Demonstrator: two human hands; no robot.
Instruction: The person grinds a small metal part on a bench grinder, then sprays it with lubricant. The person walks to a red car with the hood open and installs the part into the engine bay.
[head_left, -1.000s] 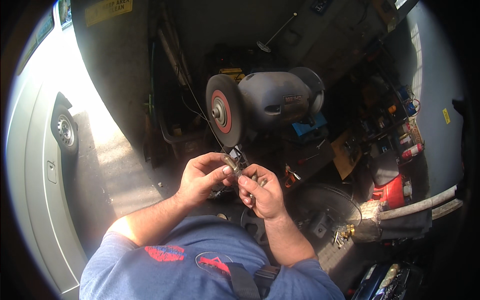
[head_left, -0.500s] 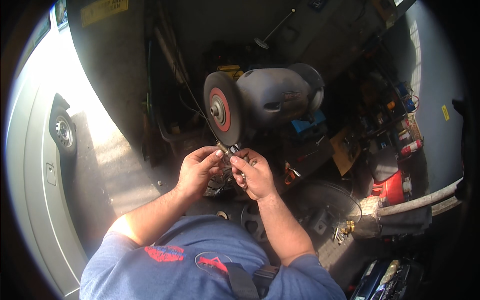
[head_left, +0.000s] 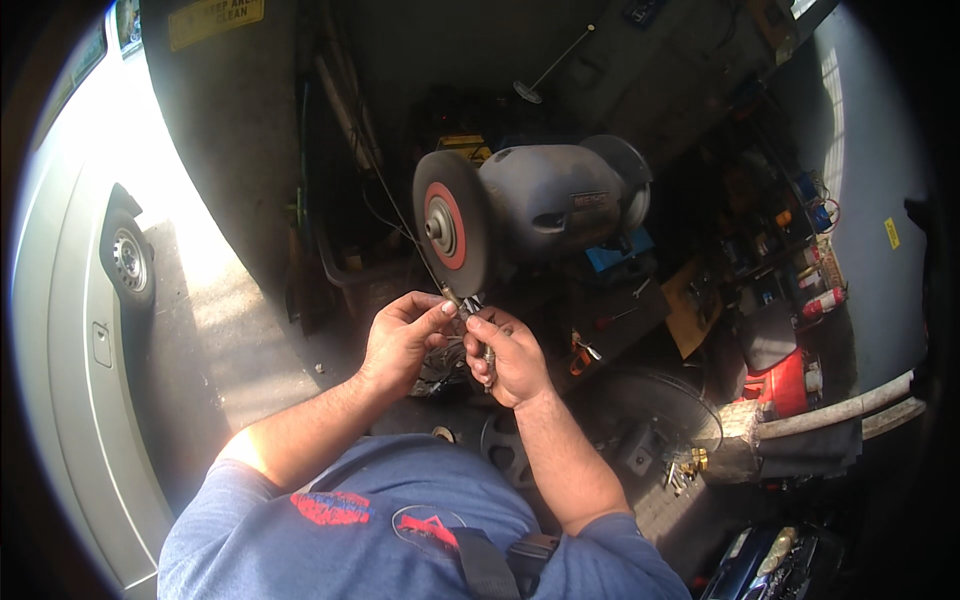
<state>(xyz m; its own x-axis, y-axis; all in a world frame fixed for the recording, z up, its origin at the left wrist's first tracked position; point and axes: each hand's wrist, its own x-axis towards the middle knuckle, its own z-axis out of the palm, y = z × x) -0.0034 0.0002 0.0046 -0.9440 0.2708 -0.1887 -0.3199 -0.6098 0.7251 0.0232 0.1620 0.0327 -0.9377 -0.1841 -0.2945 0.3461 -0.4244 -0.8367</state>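
Observation:
A grey bench grinder [head_left: 545,205] stands in front of me, its dark grinding wheel [head_left: 452,225] with a red centre facing left. My left hand [head_left: 400,340] and my right hand [head_left: 505,355] are held together just below the wheel's lower edge. Both pinch a small dark metal part [head_left: 468,305], whose tip sits against or very close to the wheel's rim. My right hand also wraps a thin metal piece that runs down through its fist; its exact shape is hidden by the fingers.
A silver car [head_left: 80,300] with one wheel stands on sunlit pavement at the left. A red container [head_left: 780,385] and cluttered shelves [head_left: 790,250] are at the right. A round dark disc [head_left: 650,400] and a wrapped pipe [head_left: 830,420] lie at lower right.
My hands have moved up from below the grinder with the small part, bringing it to the lower edge of the grinding wheel.

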